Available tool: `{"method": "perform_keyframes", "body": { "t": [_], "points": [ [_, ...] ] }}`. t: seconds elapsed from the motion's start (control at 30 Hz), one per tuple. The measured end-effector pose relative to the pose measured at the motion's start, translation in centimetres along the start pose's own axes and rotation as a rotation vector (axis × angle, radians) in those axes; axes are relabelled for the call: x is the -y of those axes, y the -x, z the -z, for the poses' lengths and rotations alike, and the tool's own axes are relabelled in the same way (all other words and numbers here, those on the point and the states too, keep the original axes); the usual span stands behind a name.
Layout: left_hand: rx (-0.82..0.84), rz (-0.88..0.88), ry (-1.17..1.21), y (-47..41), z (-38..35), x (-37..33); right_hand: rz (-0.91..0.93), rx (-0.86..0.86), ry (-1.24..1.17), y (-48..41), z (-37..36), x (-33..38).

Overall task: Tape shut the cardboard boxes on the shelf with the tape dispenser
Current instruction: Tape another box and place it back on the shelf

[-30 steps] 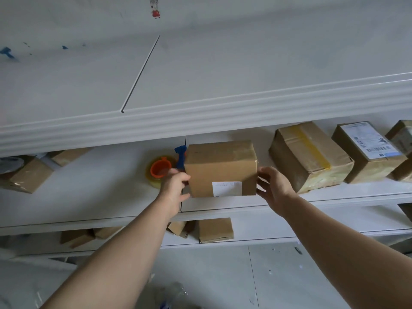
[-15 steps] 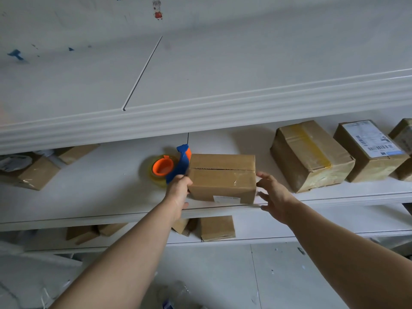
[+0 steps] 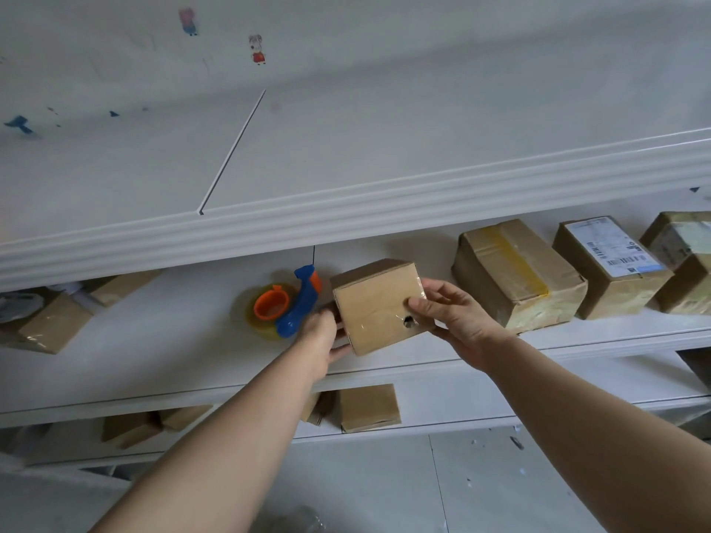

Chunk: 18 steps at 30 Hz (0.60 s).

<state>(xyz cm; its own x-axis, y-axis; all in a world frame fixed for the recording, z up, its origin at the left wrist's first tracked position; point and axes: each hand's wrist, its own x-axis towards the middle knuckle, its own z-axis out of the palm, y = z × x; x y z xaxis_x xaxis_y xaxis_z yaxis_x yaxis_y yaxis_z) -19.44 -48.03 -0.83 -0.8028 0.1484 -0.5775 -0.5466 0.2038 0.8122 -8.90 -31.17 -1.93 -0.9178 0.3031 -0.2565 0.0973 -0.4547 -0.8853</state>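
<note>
**Supervisor:** Where is the job standing?

**Inspector:** The person is holding one small box (image 3: 379,305) tilted above the front of the shelf (image 3: 154,340). The right hand (image 3: 450,317) is gripping its right end, thumb pressing the near face and fingers wrapping over the side. The left hand (image 3: 327,332) is bearing against the lower left edge, but the box is hiding its fingers, so I cannot tell how they are lying.

**Supervisor:** And the tape dispenser?

**Inspector:** The tape dispenser (image 3: 296,302) is lying on the shelf just left of that box, with neither hand touching it. I am judging this to be inspection or positioning, not taping. The near face is showing a glossy film, possibly clear tape, and a dark hole beside the thumb.

**Supervisor:** What about the rest?

**Inspector:** To the right, the yellow-taped box (image 3: 515,275) and the labelled box (image 3: 611,263) are looking sealed. The boxes at the left end (image 3: 50,321) are looking untidy, so they are probably awaiting tape.
</note>
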Motion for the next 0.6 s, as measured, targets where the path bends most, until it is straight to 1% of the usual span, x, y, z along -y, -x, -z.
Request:
{"method": "perform_keyframes", "body": {
  "t": [0.03,0.1,0.2,0.33,0.4,0.53,0.6],
  "points": [
    [0.054,0.024,0.051,0.3,0.0,-0.1,0.001,-0.009,0.021,0.1,0.2,0.0],
    [0.117,0.058,0.072,0.6,0.0,-0.2,-0.005,-0.01,0.062,0.4,0.6,-0.1],
    [0.122,0.064,0.038,0.7,0.3,-0.2,-0.017,-0.008,0.082,0.6,0.5,-0.2],
    [0.154,0.077,0.101,1.0,0.9,-0.6,-0.025,-0.026,0.146,0.8,-0.7,0.7],
    [0.115,0.055,0.068,1.3,1.1,-1.0,-0.015,-0.042,0.189,1.0,-1.4,1.4],
    [-0.023,-0.034,-0.099,1.7,1.1,-2.0,0.022,-0.112,0.255,0.5,-2.2,2.2],
    [-0.032,-0.056,-0.169,1.8,1.1,-2.5,0.019,-0.166,0.343,0.1,-2.4,2.1]
  ]
}}
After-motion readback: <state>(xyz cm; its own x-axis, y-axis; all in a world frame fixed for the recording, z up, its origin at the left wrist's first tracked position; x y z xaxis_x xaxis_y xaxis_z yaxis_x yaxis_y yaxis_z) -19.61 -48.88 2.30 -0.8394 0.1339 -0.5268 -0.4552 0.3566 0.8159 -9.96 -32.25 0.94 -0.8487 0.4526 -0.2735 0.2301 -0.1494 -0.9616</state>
